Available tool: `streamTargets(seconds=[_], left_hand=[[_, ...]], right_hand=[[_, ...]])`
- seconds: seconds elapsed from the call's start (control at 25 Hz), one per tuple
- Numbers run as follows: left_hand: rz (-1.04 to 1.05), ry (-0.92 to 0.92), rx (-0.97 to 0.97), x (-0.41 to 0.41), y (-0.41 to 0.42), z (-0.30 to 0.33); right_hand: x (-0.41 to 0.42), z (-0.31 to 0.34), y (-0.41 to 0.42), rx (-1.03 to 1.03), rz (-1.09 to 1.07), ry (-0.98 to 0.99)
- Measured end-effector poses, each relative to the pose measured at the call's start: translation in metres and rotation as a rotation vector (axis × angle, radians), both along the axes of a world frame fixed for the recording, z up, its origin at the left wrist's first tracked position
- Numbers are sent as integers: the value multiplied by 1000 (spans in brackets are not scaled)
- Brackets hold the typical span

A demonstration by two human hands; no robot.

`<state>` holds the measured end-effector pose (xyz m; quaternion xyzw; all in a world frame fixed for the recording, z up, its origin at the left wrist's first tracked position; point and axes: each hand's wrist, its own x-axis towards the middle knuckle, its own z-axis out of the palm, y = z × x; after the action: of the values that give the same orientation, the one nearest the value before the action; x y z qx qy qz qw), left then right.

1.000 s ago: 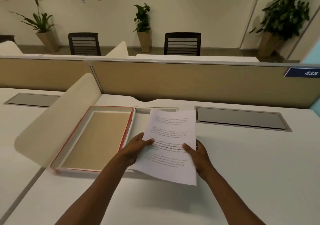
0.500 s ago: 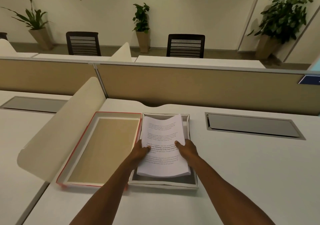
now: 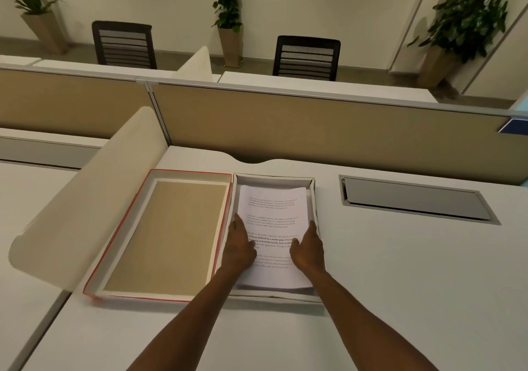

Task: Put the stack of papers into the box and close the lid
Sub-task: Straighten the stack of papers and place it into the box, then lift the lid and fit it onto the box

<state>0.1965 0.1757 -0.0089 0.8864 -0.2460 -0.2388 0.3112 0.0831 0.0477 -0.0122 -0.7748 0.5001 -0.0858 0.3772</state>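
Hands: two, left hand and right hand
Boxes: one box
Lids: one lid, just left of the box
Paper stacks: one stack of papers, inside the box
Chairs: two beyond the box, chair and second chair
Potted plants: three beyond the box, left plant, middle plant, right plant

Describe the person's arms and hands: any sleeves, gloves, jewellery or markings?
Both forearms are bare as far as the bottom edge of the picture; no sleeve shows. The left hand and right hand wear no gloves. No watch, bracelet or ring can be seen, and no markings. The light is dim, so small items could be missed.
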Motion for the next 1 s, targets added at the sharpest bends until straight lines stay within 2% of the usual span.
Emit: streamTargets(seconds=[0.24, 0.36, 0.64, 0.76, 0.88, 1.0], left_hand=[[-78, -159, 131, 2, 0, -6], [-154, -334, 201, -8, 3, -8], [-226, -306, 185, -11, 7, -13], [-202, -311, 122, -15, 16, -8], [-225, -326, 91, -24, 32, -10], [-275, -327, 59, -32, 46, -24]], right_hand=[[-5, -2, 13, -89, 72, 57], [-8, -3, 18, -267, 137, 69], [-23, -24, 14, -503, 383, 148], [-27, -25, 17, -558, 349, 0], [-24, -24, 39, -595, 421, -107], [-24, -30, 63, -559, 430, -10]])
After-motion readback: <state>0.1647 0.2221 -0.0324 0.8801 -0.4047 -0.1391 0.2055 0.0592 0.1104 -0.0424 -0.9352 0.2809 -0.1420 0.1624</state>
